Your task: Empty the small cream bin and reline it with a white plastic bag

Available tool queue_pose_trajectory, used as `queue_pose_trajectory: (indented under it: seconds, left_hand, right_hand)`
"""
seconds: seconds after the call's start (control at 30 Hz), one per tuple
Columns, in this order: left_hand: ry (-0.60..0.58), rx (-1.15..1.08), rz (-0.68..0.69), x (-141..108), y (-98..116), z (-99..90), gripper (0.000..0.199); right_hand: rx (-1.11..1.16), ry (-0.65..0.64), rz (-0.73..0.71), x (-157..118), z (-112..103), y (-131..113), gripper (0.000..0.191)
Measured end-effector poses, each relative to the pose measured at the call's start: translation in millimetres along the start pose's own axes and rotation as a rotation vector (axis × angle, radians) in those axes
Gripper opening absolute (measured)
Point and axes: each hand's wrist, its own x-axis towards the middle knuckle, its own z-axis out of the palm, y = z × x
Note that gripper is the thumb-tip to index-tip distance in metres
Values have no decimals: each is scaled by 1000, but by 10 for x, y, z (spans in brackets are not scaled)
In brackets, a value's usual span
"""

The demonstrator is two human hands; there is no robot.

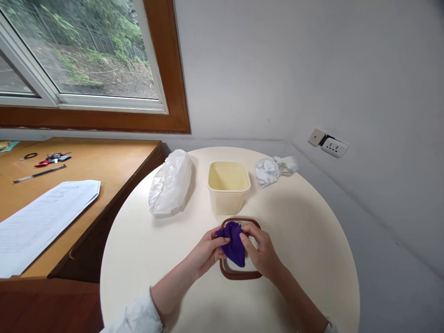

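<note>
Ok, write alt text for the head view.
A person's left hand and right hand hold purple cloth over a brown square rim on a round table. Beyond, an open cream tub stands between a plastic bag, left, and a crumpled bundle, right.

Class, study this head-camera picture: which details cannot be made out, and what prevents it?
All in the head view:
- Middle of the brown-rimmed piece: partly hidden by the purple cloth and the right hand.
- Cloth's underside: turned away, and partly covered by the left hand.
- Lower inside of the cream container: hidden by its front wall.
- Writing on the papers: too small.
- Right sleeve: cut off by the bottom edge.
</note>
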Motion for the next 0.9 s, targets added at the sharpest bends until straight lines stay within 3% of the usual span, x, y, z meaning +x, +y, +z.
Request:
queue_pose_trajectory:
  seconds: [0.2, 0.33, 0.4, 0.47, 0.53, 0.63, 0.7, 0.73, 0.8, 0.9]
  left_hand:
    - [4, -39, -20, 40, -26, -61, 12]
    - [14, -56, -18, 36, -21, -35, 12]
    - [17, -68, -27, 38, -16, -27, 12]
    - [27, -72, -66, 43, -11, -30, 17]
    - [44, -60, -103, 47, -11, -44, 21]
    - [57, -7, -117, 49, -21, -64, 23]
    - [51, 41, -114, 45, -30, -58, 24]
    - [45, 62, -114, 42, -35, -48, 25]
    - [26, 88, -115, 31, -43, -18, 26]
    - [75, 101, -114, 8, -45, 29, 22]
  right_hand:
    - [745, 173, 423, 68, -16, 78, 19]
    - [974, 38, 655, 82, -49, 15, 32]
    - [983, -41, 668, 76, -72, -28, 29]
    - [953, -59, 623, 74, -113, -57, 22]
    - [921, 17, 560, 79, -175, -65, 20]
    - [783, 324, 381, 90, -265, -48, 20]
    - [525, 515, 199, 83, -272, -34, 15]
    - [355, 545, 108, 74, -250, -31, 12]
    - [13, 417, -40, 44, -162, -33, 10]
    - [-329, -11, -114, -3, 5, -47, 5]
